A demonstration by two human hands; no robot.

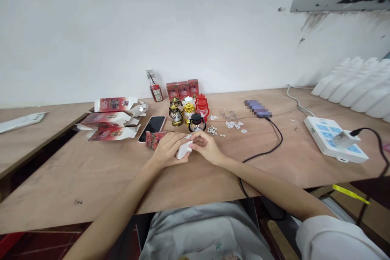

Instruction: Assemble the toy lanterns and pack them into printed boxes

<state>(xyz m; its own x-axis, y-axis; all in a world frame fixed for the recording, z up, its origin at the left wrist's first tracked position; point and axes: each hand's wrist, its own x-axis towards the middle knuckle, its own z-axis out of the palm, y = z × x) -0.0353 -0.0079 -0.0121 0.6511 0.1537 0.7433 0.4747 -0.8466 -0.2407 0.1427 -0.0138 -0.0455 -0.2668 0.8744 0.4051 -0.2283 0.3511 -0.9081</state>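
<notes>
My left hand (169,149) is wrapped round a small cardboard box (183,151), its white end flaps turned toward me. The box's printed red side (154,139) shows left of my fingers. My right hand (208,146) pinches a white flap at the box's end between thumb and fingers. Just beyond the hands stand several miniature lanterns: a black one (197,123), a gold one (189,112), a red one (202,107), a white one (188,100) and bronze-coloured ones (176,114). Small round button-like pieces (212,130) lie right of the lanterns.
Flattened red cartons (114,119) and a phone (152,128) lie to the left. Closed red boxes (183,90) and a bottle (156,91) stand by the wall. White pieces (234,124), wire bits (228,115), a cabled device (257,109) and a power strip (335,140) sit right.
</notes>
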